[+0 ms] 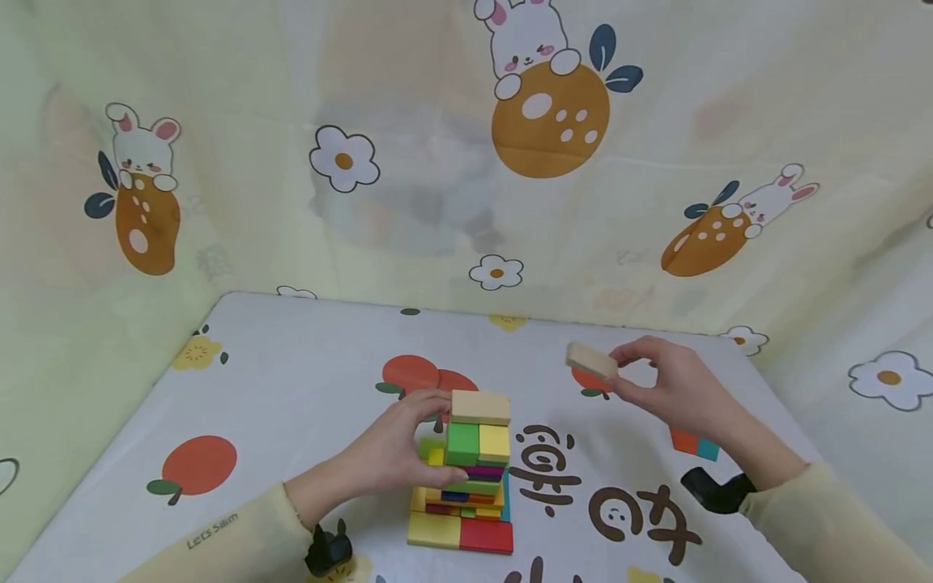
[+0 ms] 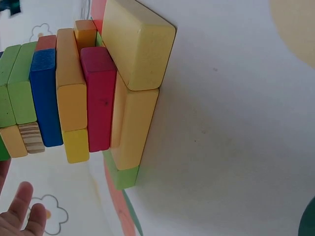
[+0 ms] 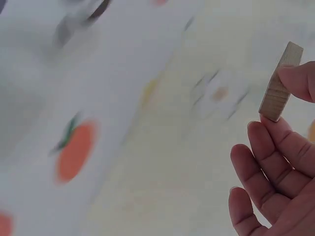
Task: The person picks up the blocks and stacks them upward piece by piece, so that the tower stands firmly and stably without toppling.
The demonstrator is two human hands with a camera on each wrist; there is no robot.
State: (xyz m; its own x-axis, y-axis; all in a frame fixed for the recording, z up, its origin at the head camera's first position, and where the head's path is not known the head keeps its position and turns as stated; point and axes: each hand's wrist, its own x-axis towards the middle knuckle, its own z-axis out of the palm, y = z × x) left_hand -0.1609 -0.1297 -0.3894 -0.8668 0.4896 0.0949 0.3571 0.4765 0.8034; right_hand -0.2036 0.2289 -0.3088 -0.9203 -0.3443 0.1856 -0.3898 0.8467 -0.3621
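A tower of coloured wooden blocks (image 1: 479, 487) stands on the table, topped by a plain wood block (image 1: 480, 407). Beside its left side is my left hand (image 1: 399, 445), the thumb against the middle layers and the fingers reaching up near the top block. In the left wrist view the tower's stacked blocks (image 2: 71, 91) run sideways, and two fingers (image 2: 22, 204) of that hand are held off them. My right hand (image 1: 674, 385) pinches another plain wood block (image 1: 591, 360) between thumb and fingers, raised to the right of the tower. That block (image 3: 281, 83) also shows in the right wrist view.
Red and blue blocks (image 1: 692, 443) lie on the table at the right, partly behind my right forearm. The white tablecloth (image 1: 306, 389) carries printed fruit and lettering. A patterned curtain (image 1: 408, 210) hangs behind and along the sides.
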